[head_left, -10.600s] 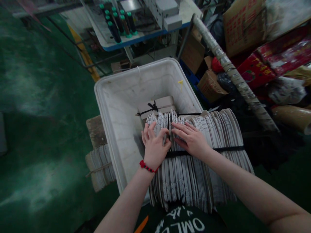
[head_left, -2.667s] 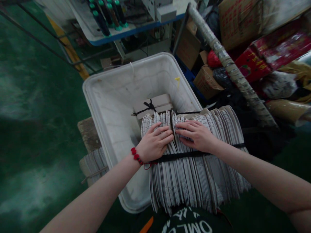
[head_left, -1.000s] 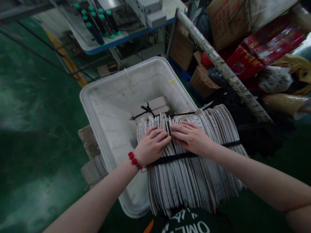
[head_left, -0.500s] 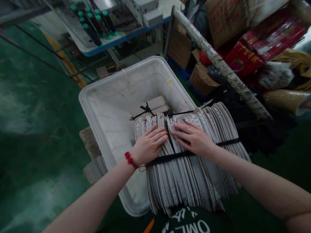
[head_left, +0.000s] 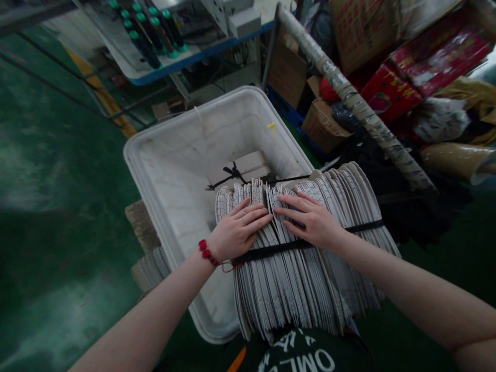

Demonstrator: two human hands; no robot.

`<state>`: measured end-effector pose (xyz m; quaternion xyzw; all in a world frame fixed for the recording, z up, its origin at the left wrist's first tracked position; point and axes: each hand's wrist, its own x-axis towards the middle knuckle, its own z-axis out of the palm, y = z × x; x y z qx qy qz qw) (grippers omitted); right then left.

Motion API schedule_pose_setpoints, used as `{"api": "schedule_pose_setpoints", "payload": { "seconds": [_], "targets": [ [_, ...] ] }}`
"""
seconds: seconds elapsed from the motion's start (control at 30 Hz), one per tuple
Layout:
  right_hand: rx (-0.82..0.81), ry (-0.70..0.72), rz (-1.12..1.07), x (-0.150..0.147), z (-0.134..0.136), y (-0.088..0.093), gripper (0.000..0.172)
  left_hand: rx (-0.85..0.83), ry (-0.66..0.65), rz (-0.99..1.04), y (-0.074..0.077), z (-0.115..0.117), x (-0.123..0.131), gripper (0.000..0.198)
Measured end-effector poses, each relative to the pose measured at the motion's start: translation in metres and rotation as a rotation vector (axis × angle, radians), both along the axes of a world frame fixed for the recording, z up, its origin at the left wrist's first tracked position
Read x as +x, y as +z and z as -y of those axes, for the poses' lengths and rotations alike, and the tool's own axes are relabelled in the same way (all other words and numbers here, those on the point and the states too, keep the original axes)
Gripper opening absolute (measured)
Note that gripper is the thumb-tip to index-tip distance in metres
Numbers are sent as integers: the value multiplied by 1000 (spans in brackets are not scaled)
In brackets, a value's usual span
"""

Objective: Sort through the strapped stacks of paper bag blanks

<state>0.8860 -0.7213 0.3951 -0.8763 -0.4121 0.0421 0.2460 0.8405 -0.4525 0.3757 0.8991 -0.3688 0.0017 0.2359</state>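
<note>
A long row of thin, pale cut pieces (head_left: 287, 289), standing on edge side by side, lies across the near right part of a white plastic bin (head_left: 155, 206). A black strap (head_left: 364, 226) runs round the row. My left hand (head_left: 240, 230) rests on top of the row's left part, fingers stretched out and a red bracelet at the wrist. Just right of it, my right hand (head_left: 310, 219) lies on the same row with its fingers spread. Inside the bin sits a smaller pale bundle (head_left: 248, 165) tied with a black band (head_left: 232, 171).
Beyond the bin is a blue-edged machine table (head_left: 186, 61) with thread cones (head_left: 143, 44). A wrapped metal bar (head_left: 349, 95) slants along the right, before cardboard boxes (head_left: 325, 124) and a red box (head_left: 391, 93). More stacked pieces (head_left: 151, 266) lie left of the bin.
My left hand's fingers have shifted slightly right across the row. My right hand stays nearly where it was, and the view has moved a little.
</note>
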Motion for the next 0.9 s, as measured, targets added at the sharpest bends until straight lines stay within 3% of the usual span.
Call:
{"api": "schedule_pose_setpoints", "payload": {
  "seconds": [0.3,0.67,0.9],
  "targets": [
    [1,16,20,0,0,0,40,41,55,45,8,14,4,33],
    [52,-15,11,-1,1,-2,39,35,-30,94,4,12,4,40],
    [59,-18,1,-1,0,-2,37,39,-6,110,3,11,3,36]
  ]
}}
